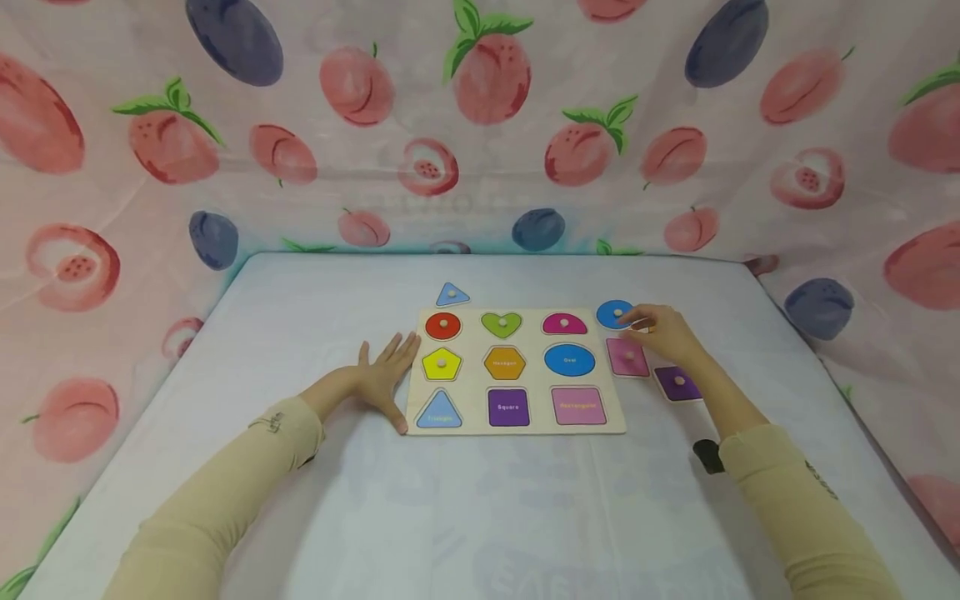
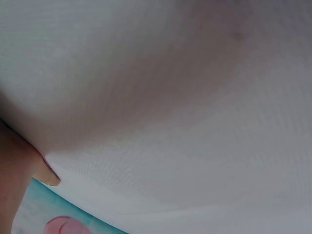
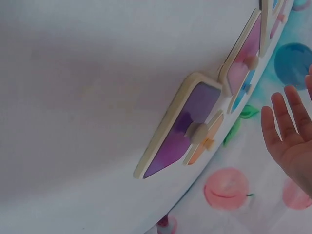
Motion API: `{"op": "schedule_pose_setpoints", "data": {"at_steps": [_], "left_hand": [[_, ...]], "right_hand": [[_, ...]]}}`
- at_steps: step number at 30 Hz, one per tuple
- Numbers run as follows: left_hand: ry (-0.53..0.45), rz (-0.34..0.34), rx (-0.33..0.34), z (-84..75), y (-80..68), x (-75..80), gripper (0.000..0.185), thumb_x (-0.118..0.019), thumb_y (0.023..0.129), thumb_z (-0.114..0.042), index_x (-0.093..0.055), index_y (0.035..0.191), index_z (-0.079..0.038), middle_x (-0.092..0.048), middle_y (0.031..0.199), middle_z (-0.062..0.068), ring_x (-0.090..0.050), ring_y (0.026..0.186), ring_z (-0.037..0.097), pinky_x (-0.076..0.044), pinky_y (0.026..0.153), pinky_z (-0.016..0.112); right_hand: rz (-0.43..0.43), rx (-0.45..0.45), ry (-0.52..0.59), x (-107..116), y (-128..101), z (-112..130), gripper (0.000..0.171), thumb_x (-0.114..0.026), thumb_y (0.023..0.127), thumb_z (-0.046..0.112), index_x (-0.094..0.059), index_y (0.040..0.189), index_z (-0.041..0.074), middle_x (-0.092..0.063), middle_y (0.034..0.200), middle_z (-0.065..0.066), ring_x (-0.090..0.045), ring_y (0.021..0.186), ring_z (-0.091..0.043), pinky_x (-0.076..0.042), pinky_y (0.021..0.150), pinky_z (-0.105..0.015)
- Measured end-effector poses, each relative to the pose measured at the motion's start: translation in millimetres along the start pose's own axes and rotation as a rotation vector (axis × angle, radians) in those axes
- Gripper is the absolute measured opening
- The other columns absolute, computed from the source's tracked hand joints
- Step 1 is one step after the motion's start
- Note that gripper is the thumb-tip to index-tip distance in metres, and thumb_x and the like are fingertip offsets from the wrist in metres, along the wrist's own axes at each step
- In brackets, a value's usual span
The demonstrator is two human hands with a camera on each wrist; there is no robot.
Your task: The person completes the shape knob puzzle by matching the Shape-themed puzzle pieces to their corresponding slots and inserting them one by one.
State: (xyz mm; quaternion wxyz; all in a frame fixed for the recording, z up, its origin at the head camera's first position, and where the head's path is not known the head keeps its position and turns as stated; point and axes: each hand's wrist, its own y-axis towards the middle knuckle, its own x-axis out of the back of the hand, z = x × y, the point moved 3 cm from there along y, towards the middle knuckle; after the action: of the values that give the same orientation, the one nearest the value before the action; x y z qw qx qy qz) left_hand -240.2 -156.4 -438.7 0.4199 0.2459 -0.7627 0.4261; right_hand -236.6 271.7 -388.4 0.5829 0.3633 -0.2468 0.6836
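A wooden shape puzzle board (image 1: pixel 467 400) lies flat on the table. My left hand (image 1: pixel 381 379), fingers spread, rests along its left edge. Seated in the board are a red circle (image 1: pixel 435 331), a green heart (image 1: pixel 495 328), a magenta half circle (image 1: pixel 555 330) and a yellow pentagon (image 1: pixel 433 371), each with a knob. To the right, the fingers of my right hand (image 1: pixel 667 337) reach over a blue oval piece (image 1: pixel 607 317), thumb apart from them. Near that hand lie a pink rectangle piece (image 1: pixel 621 362), a purple square piece (image 1: pixel 667 385) and, in the right wrist view, an orange piece (image 3: pixel 197 151).
Beyond the board's top left corner lies a light blue triangle piece (image 1: pixel 447 297). Printed slots for triangle, square, rectangle, hexagon and oval show on the board. A small black object (image 1: pixel 708 457) sits by the right sleeve. Fruit-patterned cloth (image 1: pixel 480 167) hangs behind the white table.
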Motion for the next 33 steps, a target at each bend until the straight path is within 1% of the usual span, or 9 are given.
{"op": "schedule_pose_setpoints", "data": {"at_steps": [7,10,17,22,25,31,33], "left_hand": [[0.001,0.004,-0.014,1.4,-0.6,-0.3,0.142,-0.083,0.059,-0.055,0.016,0.148,-0.004,0.024,0.156,0.014,0.027,0.141,0.035,0.020,0.101,0.070],[-0.004,0.006,-0.017,1.6,-0.3,-0.8,0.143,-0.083,0.059,-0.055,0.016,0.148,-0.004,0.024,0.156,0.014,0.027,0.141,0.035,0.020,0.101,0.070],[0.004,0.009,0.002,1.2,0.1,-1.3,0.142,-0.083,0.059,-0.055,0.016,0.149,-0.005,0.023,0.156,0.013,0.026,0.142,0.034,0.019,0.102,0.070],[-0.005,0.001,0.002,0.3,-0.8,0.3,0.142,-0.083,0.059,-0.053,0.015,0.149,-0.004,0.022,0.156,0.014,0.025,0.142,0.035,0.019,0.102,0.070],[-0.012,-0.005,-0.004,0.1,-1.2,0.5,0.142,-0.084,0.059,-0.052,0.014,0.149,-0.003,0.022,0.156,0.015,0.025,0.142,0.036,0.019,0.101,0.070],[-0.002,-0.007,0.001,0.6,0.2,0.3,0.141,-0.083,0.059,-0.053,0.014,0.149,-0.003,0.021,0.156,0.015,0.024,0.142,0.036,0.019,0.102,0.071],[0.000,-0.005,0.002,0.1,0.0,0.6,0.141,-0.083,0.059,-0.053,0.014,0.149,-0.003,0.021,0.156,0.015,0.025,0.142,0.035,0.019,0.102,0.071]], "right_hand": [[-0.013,-0.039,-0.095,5.4,1.6,-16.0,0.025,-0.061,0.089,0.008,-0.061,0.110,-0.006,-0.060,0.116,-0.028,-0.054,0.109,-0.045,-0.044,0.095,-0.057],[-0.018,-0.065,-0.108,7.2,1.2,-24.1,0.026,-0.061,0.089,0.008,-0.060,0.111,-0.007,-0.059,0.116,-0.030,-0.054,0.108,-0.046,-0.043,0.095,-0.056],[-0.024,-0.121,-0.120,14.8,1.4,-41.9,0.025,-0.059,0.090,0.009,-0.060,0.109,-0.007,-0.057,0.117,-0.031,-0.054,0.107,-0.046,-0.048,0.089,-0.054],[-0.035,-0.167,-0.126,18.9,0.9,-55.1,0.027,-0.056,0.092,0.010,-0.057,0.112,-0.009,-0.055,0.118,-0.033,-0.051,0.108,-0.047,-0.045,0.091,-0.055],[-0.054,-0.187,-0.143,21.7,-0.8,-63.1,0.029,-0.057,0.092,0.011,-0.056,0.111,-0.010,-0.054,0.116,-0.034,-0.050,0.106,-0.048,-0.044,0.092,-0.056],[-0.045,-0.289,-0.153,22.9,-1.8,-77.4,0.034,-0.058,0.094,0.019,-0.055,0.111,-0.009,-0.052,0.117,-0.032,-0.047,0.108,-0.046,-0.041,0.096,-0.056],[-0.040,-0.305,-0.150,22.3,-1.4,-80.3,0.035,-0.058,0.094,0.020,-0.054,0.112,-0.009,-0.051,0.118,-0.032,-0.047,0.109,-0.046,-0.041,0.097,-0.056]]}}
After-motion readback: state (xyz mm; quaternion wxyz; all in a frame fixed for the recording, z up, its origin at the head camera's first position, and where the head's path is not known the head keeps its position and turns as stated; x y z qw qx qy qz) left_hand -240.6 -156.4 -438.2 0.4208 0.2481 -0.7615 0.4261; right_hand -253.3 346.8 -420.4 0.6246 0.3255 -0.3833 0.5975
